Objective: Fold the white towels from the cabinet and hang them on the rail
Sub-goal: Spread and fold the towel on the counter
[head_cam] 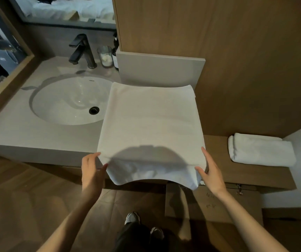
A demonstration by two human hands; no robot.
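Straight ahead of both hands, the towel (151, 124) lies flat as far as a grey panel (160, 70). The panel and the wooden wall (218, 33) above it close off that way. Ahead and left of the left hand (91, 170) the counter (19, 131) and sink (42, 106) are open to reach. Beyond the sink stand a tap (81, 50), glass (106, 56) and bottle (115, 51). Just right of the right hand (210, 171) is open shelf (217, 148), then a folded towel (260, 151). Under both hands there is free air above the floor (37, 197).
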